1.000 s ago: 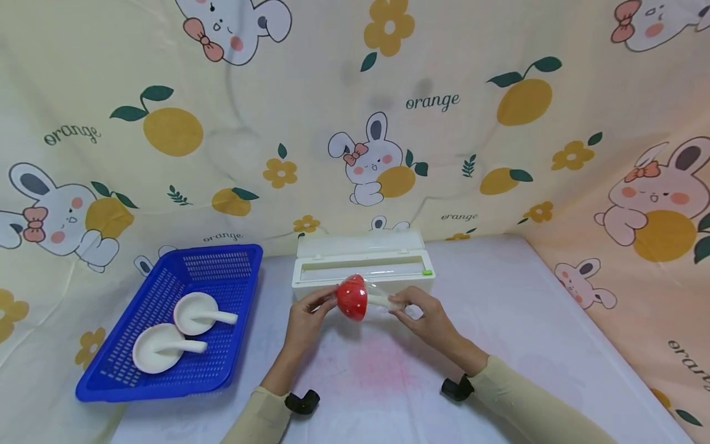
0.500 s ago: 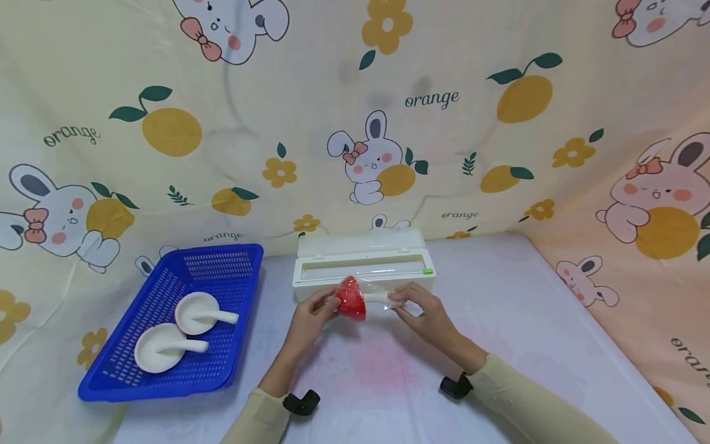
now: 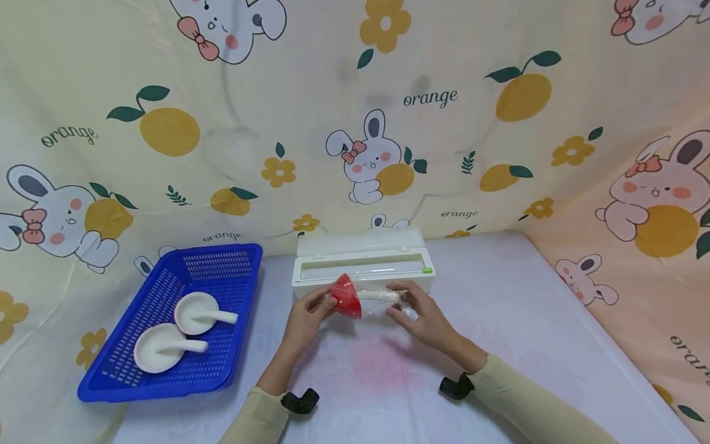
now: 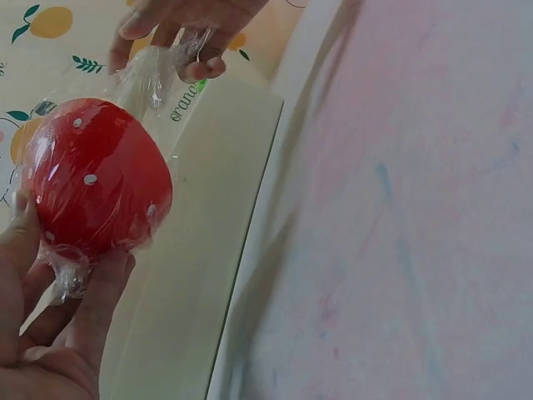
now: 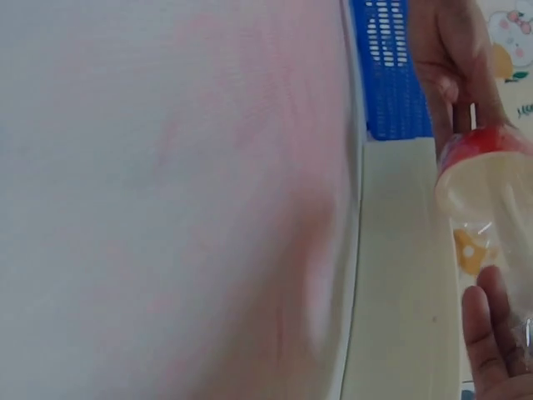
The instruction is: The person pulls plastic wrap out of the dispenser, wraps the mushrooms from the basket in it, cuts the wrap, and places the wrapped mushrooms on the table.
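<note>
A toy mushroom (image 3: 346, 297), with a red white-dotted cap and a pale stem, is wrapped in clear plastic film and lies sideways between both hands. My left hand (image 3: 305, 317) holds it by the cap's top; in the left wrist view a bunched film tail (image 4: 71, 282) shows between thumb and fingers. Around the stem end, my right hand (image 3: 424, 314) has thumb and fingers spread apart, with loose film (image 4: 191, 46) against them. In the right wrist view two nearly straight fingers (image 5: 483, 325) lie beside the stem, and the cap's pale underside (image 5: 470, 187) shows.
Behind the hands stands a white cling film dispenser (image 3: 363, 285), its lid (image 3: 360, 242) raised and a film roll inside. At the left a blue basket (image 3: 222, 379) holds two more mushrooms (image 3: 158, 348), pale undersides and stems up. A patterned cloth (image 3: 444, 148) hangs behind the table (image 3: 499, 296).
The mushroom has shifted slightly left and turned its cap toward the left hand. My right thumb and fingers have spread from their pinch at the stem end.
</note>
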The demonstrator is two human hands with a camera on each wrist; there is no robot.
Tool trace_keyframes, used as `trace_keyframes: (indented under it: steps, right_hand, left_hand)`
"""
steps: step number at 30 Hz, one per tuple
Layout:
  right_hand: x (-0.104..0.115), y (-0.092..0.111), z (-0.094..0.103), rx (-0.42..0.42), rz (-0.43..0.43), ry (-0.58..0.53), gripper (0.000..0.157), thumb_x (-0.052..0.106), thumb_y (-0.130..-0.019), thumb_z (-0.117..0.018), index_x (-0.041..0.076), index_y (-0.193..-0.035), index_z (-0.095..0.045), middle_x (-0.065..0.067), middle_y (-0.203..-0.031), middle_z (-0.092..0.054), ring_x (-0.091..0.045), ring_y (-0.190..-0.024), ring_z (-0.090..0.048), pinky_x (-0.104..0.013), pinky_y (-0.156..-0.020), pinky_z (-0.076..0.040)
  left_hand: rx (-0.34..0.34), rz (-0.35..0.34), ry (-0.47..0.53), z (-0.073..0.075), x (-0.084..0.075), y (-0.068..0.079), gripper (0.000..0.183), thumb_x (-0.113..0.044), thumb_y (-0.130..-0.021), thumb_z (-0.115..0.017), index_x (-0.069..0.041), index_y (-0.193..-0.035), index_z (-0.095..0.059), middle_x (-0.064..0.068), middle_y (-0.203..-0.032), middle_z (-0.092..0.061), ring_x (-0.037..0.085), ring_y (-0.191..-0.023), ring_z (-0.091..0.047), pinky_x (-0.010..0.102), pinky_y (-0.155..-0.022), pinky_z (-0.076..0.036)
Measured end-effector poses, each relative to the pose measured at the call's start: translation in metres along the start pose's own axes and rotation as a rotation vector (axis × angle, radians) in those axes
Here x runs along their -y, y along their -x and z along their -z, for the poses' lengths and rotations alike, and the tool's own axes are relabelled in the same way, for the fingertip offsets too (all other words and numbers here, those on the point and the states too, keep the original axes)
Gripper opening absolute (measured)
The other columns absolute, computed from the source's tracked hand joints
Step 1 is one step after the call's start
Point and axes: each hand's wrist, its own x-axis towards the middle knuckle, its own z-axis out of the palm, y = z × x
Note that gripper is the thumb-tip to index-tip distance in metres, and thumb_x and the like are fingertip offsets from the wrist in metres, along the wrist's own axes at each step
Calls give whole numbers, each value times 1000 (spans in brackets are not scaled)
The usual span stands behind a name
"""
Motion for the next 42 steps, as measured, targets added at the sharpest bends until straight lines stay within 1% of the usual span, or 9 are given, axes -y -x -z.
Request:
trace_keyframes:
  steps: [4, 7, 14, 18, 24, 28, 31, 37, 42]
  right_hand:
    - [0, -2, -1, -12, -100, -77, 49, 1, -98, -77, 7, -142, -57, -16, -132, -65, -27, -97, -74, -27, -83, -62]
    - [-1, -3, -1, -31, -117, -146, 39, -4, -98, -75, 2, -134, -62, -20, -120, -68, -31, -90, -76, -31, -79, -65]
    - [-1, -5, -2, -83, -39, -179, 30, -15, -93, -73, -8, -121, -65, -25, -108, -69, -18, -91, -76, -29, -81, -64]
    - [-1, -4, -6, -91, -22, -195, 32, -17, -92, -74, -9, -121, -65, -26, -110, -68, -14, -96, -76, -28, -84, -63]
    - [-3, -1, -7, 11, -41, -216, 33, -11, -98, -71, -7, -129, -64, -28, -121, -69, -19, -103, -75, -29, -93, -61]
    - [-5, 3, 0, 163, -57, -256, 40, -15, -102, -58, -7, -141, -60, -29, -137, -64, -34, -111, -75, -31, -101, -58]
    - [-6, 4, 4, 235, -59, -264, 44, -15, -103, -57, -6, -146, -58, -29, -145, -61, -39, -117, -72, -31, -103, -57]
    - [-8, 4, 3, 214, -25, -254, 40, -12, -100, -66, -6, -140, -61, -29, -141, -63, -27, -114, -74, -37, -97, -61]
    - [-7, 1, 1, 168, 57, -264, 41, -18, -94, -69, -10, -135, -64, -31, -126, -68, -31, -101, -78, -45, -86, -64]
  left_hand:
    - [7, -14, 20, 2, -1, 0, 44, -8, -102, -72, 4, -144, -64, 27, -140, -66, 31, -118, -74, 31, -93, -61]
    - [30, -25, 31, 5, -1, -1, 45, -7, -103, -70, 5, -146, -62, 28, -142, -64, 33, -122, -72, 31, -95, -61]
    - [120, 0, 73, 5, -5, -1, 45, -13, -109, -64, -1, -153, -57, 23, -153, -57, 35, -136, -62, 37, -103, -58]
    - [76, 19, 33, 2, -8, -1, 49, -16, -105, -72, -5, -151, -60, 22, -150, -60, 37, -135, -63, 36, -101, -59]
    - [-20, 30, -28, 4, -8, -2, 53, -18, -97, -82, -11, -147, -65, 17, -150, -62, 37, -132, -65, 26, -96, -59]
    - [-38, -4, -30, 11, -6, -3, 51, -12, -97, -80, -9, -146, -66, 19, -150, -62, 40, -133, -64, 25, -96, -59]
    - [-33, -29, -29, 15, -4, -5, 52, -7, -97, -79, -7, -147, -65, 20, -151, -61, 40, -135, -62, 25, -98, -58]
    - [11, -11, -17, 18, -4, -5, 57, -5, -98, -77, -6, -152, -59, 24, -151, -60, 40, -139, -59, 23, -101, -55]
    - [68, -11, -39, 15, -4, -4, 52, -6, -104, -70, 0, -153, -56, 25, -150, -60, 40, -139, -59, 24, -102, -55]
